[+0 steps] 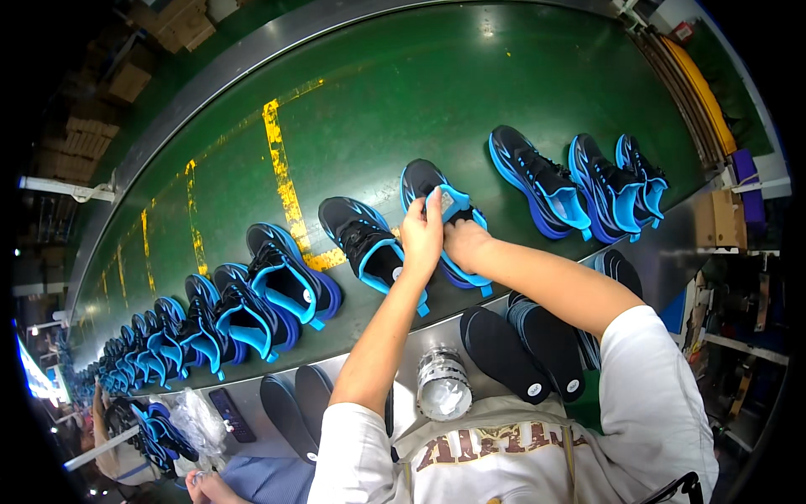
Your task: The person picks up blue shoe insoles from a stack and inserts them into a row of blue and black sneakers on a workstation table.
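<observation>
A black sneaker (422,175) with blue lining and sole sits on the green work surface (403,92) in front of me. My left hand (422,233) is closed on the sneaker's tongue (454,202), pinching it up at the opening. Inside the shoe's opening is my right hand (467,244), its fingers hidden by the collar. Just left of my left hand stands another sneaker (363,235) of the same kind, with a white round label showing inside.
More such sneakers (537,181) stand to the right; a long row (243,302) runs left. Black insoles (504,353) lie in stacks along the near metal ledge, beside a clear round container (445,386). A phone (232,415) and a plastic bag (199,428) lie near another person's hand (210,487).
</observation>
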### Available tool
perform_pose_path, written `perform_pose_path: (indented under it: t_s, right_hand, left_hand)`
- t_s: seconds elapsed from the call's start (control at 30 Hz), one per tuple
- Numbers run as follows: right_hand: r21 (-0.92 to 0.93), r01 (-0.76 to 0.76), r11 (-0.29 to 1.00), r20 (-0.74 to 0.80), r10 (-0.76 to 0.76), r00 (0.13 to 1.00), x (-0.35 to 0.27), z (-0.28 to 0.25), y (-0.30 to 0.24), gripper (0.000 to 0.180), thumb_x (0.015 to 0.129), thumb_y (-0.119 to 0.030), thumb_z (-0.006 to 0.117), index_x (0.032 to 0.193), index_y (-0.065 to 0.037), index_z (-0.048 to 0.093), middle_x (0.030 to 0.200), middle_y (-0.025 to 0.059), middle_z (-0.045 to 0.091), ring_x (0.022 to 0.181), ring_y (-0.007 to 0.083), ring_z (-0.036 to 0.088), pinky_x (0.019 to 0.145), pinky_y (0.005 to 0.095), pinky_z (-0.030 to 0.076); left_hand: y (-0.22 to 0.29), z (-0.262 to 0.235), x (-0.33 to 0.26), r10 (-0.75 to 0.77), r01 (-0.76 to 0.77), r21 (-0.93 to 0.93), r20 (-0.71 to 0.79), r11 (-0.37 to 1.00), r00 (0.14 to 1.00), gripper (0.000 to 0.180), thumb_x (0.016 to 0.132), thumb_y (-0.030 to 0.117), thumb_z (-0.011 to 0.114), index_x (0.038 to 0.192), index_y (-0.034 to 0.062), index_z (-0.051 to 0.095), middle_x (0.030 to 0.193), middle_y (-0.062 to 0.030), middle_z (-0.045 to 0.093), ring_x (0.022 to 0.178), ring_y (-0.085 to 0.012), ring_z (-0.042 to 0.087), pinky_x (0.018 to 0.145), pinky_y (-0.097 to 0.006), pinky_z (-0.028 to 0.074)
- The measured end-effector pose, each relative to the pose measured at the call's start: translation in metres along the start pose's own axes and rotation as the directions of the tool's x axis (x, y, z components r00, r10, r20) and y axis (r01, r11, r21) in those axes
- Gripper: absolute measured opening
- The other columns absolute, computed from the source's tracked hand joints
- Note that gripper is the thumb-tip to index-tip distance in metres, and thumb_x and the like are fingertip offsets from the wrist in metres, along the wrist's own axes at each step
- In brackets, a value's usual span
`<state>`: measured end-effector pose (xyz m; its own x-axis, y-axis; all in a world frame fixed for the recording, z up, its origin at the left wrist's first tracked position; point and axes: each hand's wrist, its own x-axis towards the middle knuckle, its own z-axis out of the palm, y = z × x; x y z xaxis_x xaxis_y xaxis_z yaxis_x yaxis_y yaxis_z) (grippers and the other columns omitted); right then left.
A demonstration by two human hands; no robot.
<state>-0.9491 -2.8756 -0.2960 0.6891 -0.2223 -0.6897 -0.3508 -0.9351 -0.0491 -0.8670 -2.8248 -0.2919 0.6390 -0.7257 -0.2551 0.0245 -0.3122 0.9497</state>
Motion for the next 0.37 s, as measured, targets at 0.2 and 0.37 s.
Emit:
perform_pose_path:
  t_s: [0.2, 0.37]
  right_hand:
    - [0.330, -0.096, 0.939, -0.034, 0.114, 0.993, -0.001, -0.011, 0.009, 0.057, 0.076, -0.016, 0.052, 0.128, 0.001, 0.034, 0.132, 0.0218, 0.032, 0.123, 0.0353, 0.029, 0.104, 0.0382, 0.022]
    - [0.426, -0.127, 0.896, -0.025, 0.152, 0.988, 0.021, -0.006, 0.005, 0.063, 0.078, -0.021, 0.052, 0.133, -0.002, 0.028, 0.139, 0.0162, 0.024, 0.129, 0.0356, 0.017, 0.106, 0.0389, 0.017]
  left_hand:
    - [-0.012, 0.010, -0.005, 0.391, -0.355, 0.255, -0.104, 0.899, 0.915, 0.035, 0.087, 0.026, 0.049, 0.096, -0.0082, 0.054, 0.086, -0.0261, 0.057, 0.081, -0.0382, 0.056, 0.071, -0.038, 0.044]
    - [-0.022, 0.011, -0.008, 0.391, -0.380, 0.310, 0.028, 0.871, 0.920, 0.035, 0.087, 0.022, 0.050, 0.104, -0.0077, 0.049, 0.092, -0.0276, 0.055, 0.086, -0.0419, 0.053, 0.073, -0.041, 0.044]
